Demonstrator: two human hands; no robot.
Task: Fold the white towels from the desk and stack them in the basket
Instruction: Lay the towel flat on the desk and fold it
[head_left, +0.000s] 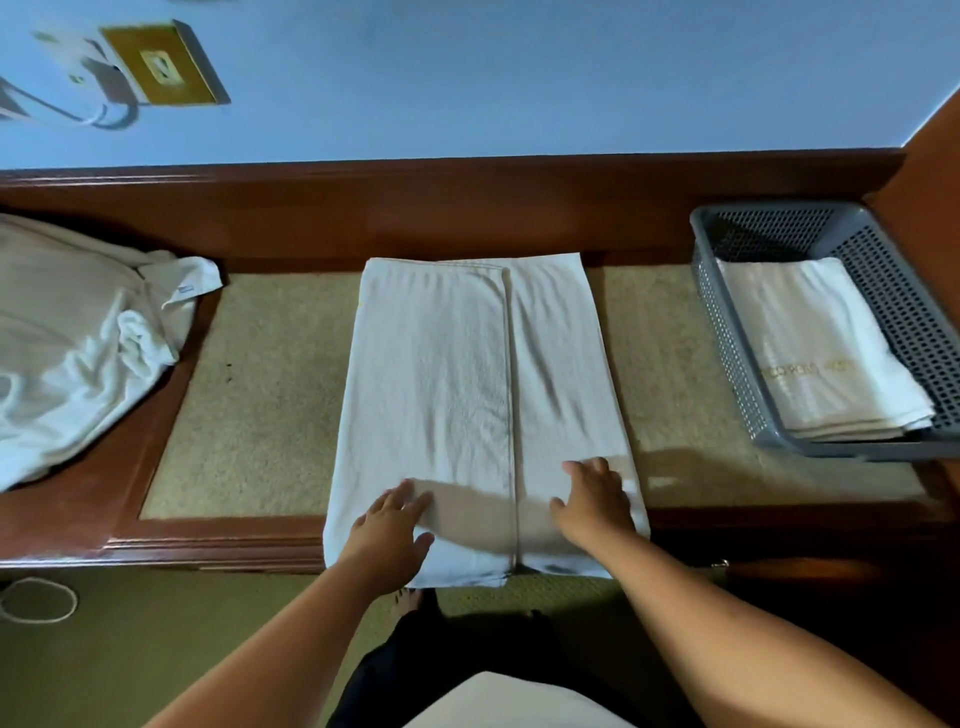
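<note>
Centrally in the head view, a white towel (467, 374) lies on the desk (260, 395), a wooden-framed top with a beige inset panel. The towel is folded lengthwise into a long upright rectangle. Its left flap is laid over toward the middle, and that flap's hemmed edge runs as a straight line from the far end to the near end, just right of centre. The cloth looks soft and lightly wrinkled, and a shadow falls across its near part. Its near end reaches over the desk's front edge.

Both hands rest flat on the near end with fingers straight and gripping nothing. The left hand (387, 530) lies on the left flap with its fingers spread. The right hand (595, 501) lies on the right part, near the towel's right edge.

At the right of the frame a grey perforated basket (727, 332) stands on the desk, well apart from the towel. Inside it is a stack of folded towels (821, 353), white with faint gold lettering on the top one. At the left of the frame a crumpled pile of white towels (78, 343) sits on the desk.

In the upper left a brass wall outlet (161, 65) with a plug and cable is set in a blue wall. At the lower left a loop of white cord (39, 600) lies on the floor.
</note>
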